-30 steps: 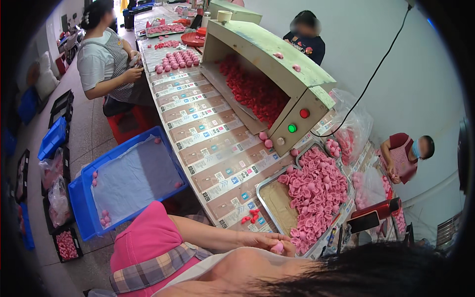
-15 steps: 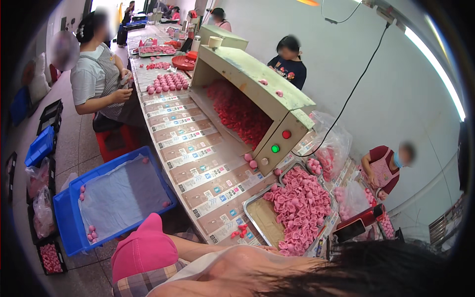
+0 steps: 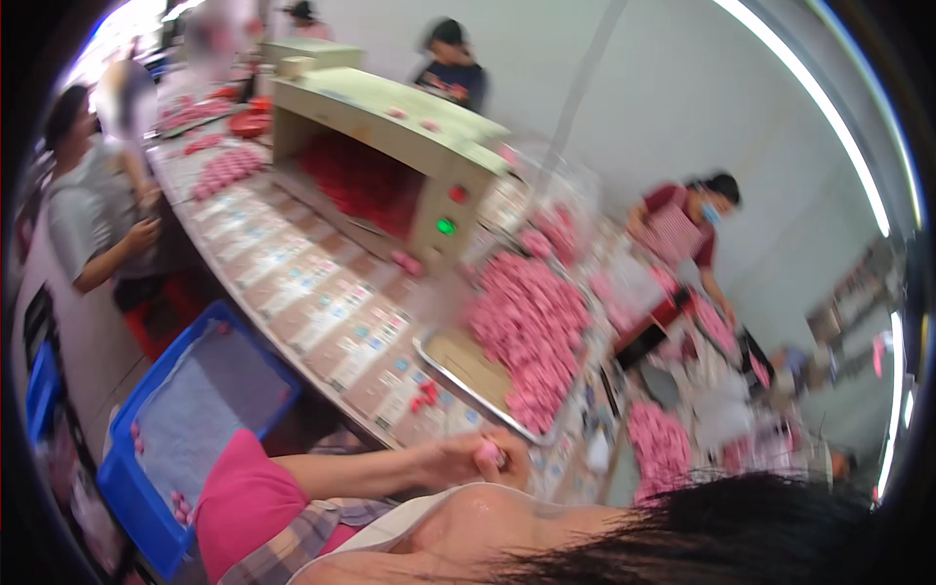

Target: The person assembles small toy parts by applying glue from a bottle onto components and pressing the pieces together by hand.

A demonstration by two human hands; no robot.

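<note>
My left hand (image 3: 448, 460), at the end of a forearm in a bright pink sleeve (image 3: 251, 507), is in front of my body over the near table edge. Its fingers are closed around a small pink rounded piece (image 3: 489, 453), partly covered by them. Skin just right of the piece may be fingers of my right hand, but blur and my shoulder keep me from telling. Beyond the hands lies a metal tray (image 3: 468, 382) with a brown bare bottom, heaped on its right with pink petal-like pieces (image 3: 531, 336). A few red bits (image 3: 425, 396) lie left of the tray.
A cream box-shaped machine (image 3: 390, 107) with a lit green button stands on the table, red pieces inside. At left is a blue crate (image 3: 146, 497) with a cloth and several pink balls. More pink pieces (image 3: 658, 444) lie at right. Co-workers stand or sit around the table.
The view has swung right, so the machine and tray sit further left. My left hand, earlier mostly hidden behind my shoulder, now shows with a pink piece in it.
</note>
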